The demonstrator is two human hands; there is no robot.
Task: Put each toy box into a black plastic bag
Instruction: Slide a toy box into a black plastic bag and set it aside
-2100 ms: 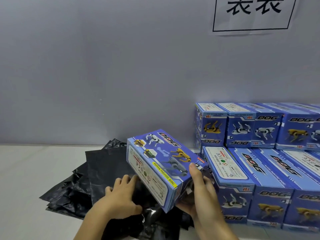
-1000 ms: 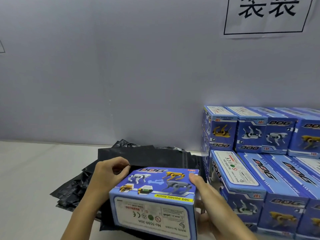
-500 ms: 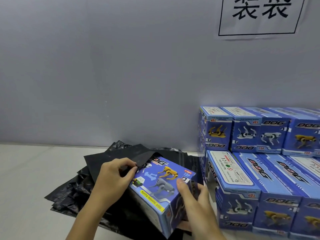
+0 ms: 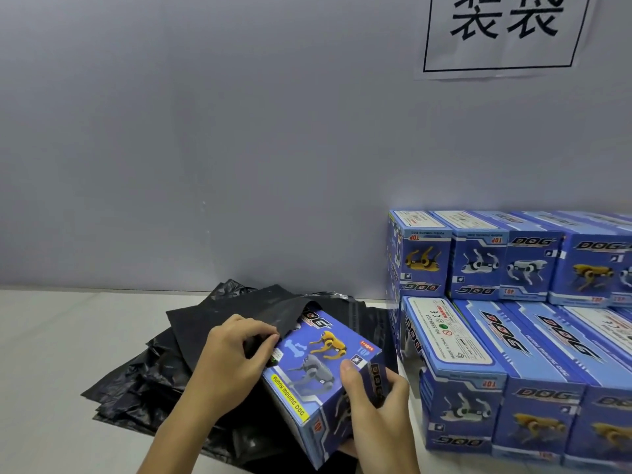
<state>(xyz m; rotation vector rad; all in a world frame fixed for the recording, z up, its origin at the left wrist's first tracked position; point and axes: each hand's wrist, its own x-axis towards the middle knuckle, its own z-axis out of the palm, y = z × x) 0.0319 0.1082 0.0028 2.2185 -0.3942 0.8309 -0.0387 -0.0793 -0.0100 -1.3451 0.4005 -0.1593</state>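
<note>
A blue toy box printed with robot dogs lies tilted over a pile of black plastic bags. Its far end sits under the lifted edge of the top black bag. My left hand pinches that bag edge beside the box's upper left corner. My right hand grips the box's near right end, thumb on the top face. The box's underside and the bag's inside are hidden.
A stack of several identical blue toy boxes fills the right side in two tiers against the grey wall. A paper sign hangs on the wall. The white table stretches to the left of the bags.
The box has turned from facing me to pointing away and its far end has slid under the bag edge. My left hand went from under the box to pinching the bag's edge.
</note>
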